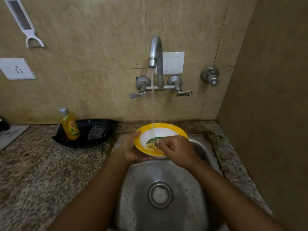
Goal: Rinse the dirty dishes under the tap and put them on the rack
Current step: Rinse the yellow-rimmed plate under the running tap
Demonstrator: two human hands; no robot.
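Item: shallow white bowl with a broad yellow rim and brown-green food residue (155, 134), held tilted over the round stainless-steel sink (160, 194), directly under the stream from the curved chrome wall tap (156, 52). Left hand (131, 150): cups the bowl from beneath at its left edge, thumb over the rim. Right hand (176, 150): fingers curled down into the bowl, tips on the residue, apparently rubbing; nothing gripped. Risks, as judged: wet single-hand support may let the bowl slip into the sink; water striking the tilted inside may splash onto the speckled granite tabletop (41, 172); residue may remain if rinsing stops now. Surroundings: yellow dish-soap bottle (70, 126) and dark scrub pad (96, 131) on a black tray (103, 124), left of the sink; white peeler (23, 22) and socket (16, 68) on the wall. No rack in view; the wall close on the right limits room there.
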